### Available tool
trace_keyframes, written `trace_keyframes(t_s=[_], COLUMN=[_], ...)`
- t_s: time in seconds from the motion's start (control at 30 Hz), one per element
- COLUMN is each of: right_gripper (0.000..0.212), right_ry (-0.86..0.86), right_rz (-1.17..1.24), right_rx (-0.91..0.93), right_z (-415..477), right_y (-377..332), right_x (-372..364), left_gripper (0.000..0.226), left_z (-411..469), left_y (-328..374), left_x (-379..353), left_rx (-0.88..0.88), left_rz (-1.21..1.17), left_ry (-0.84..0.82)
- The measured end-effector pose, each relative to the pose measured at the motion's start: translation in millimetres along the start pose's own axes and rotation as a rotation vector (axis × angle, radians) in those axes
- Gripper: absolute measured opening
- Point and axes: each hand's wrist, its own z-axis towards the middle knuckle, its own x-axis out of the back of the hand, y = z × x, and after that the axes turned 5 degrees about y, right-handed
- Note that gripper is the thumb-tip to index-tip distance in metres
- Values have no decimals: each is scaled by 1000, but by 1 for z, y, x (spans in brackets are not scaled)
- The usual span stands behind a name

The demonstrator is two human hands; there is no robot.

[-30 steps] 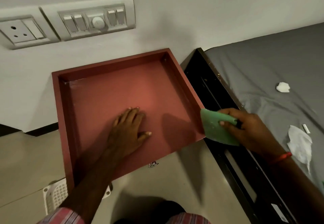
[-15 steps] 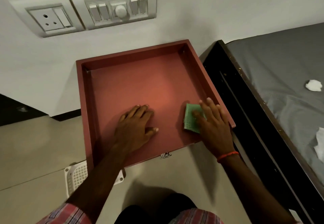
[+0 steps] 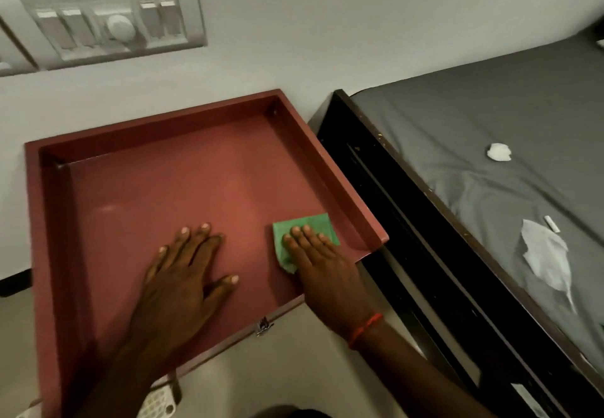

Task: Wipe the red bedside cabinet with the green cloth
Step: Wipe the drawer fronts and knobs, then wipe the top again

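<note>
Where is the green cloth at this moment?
The green cloth lies flat on the red cabinet top, near its right rim, pressed under the right hand, with the left hand beside it.

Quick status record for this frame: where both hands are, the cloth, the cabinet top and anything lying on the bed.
left hand: flat, fingers spread, palm down on the cabinet top, holding nothing
right hand: flat, pressing on the cloth
green folded cloth: on the top, near its right front corner
red bedside cabinet with raised rim: top bare apart from hands and cloth
grey bed sheet: crumpled white tissue, flat white paper piece
</note>
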Motion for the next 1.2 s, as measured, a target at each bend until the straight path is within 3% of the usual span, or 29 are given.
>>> trace_keyframes(t_s=[0.17, 0.33, 0.37, 0.43, 0.5, 0.53, 0.7, 0.8, 0.9, 1.0, 1.07, 1.13, 1.2], right_gripper=[40, 34, 38, 30, 38, 40, 41, 31, 26, 24, 29, 33, 40], right_ry=[144, 619, 646, 476, 197, 175, 612, 823, 861, 803, 746, 763, 869], right_rz=[-106, -120, -135, -137, -85, -33, 386, 614, 962, 1669, 2111, 2205, 1995], right_rx=[89, 32, -1, -73, -154, -191, -343, -477, -697, -982, -1039, -986, -989], right_z=[-40, -43, -37, -20, -16, -19, -70, -83, -96, -109, -120, -122, -112], right_y=[18, 57, 67, 92, 108, 114, 96, 77, 64, 51, 43, 34, 28], right_x=[8, 67, 80, 94, 80, 66, -2, -34, -75, -120, -143, -155, -159], left_gripper=[100, 98, 94, 87, 81, 79, 75, 72, 70, 70, 70, 70, 70], left_z=[-1, 3, 2, 0, -4, -3, -12, -14, -11, -10, -10, -11, -11], left_y=[2, 0, 1, 5, 5, 6, 14, 20, 23, 22, 21, 20, 21], left_x=[-10, -14, -12, -7, -3, -3, -11, -15, -15, -16, -16, -16, -16], left_rx=[-13, -39, -41, -52, -57, -63, -60, -27, 3, 13, 14, 14, 11], left_rz=[16, 62, 71, 91, 120, 124, 186, 214, 224, 211, 212, 212, 212], left_ry=[46, 48, 50, 47, 26, 21, 19, -8, -43, -54, -57, -55, -57])
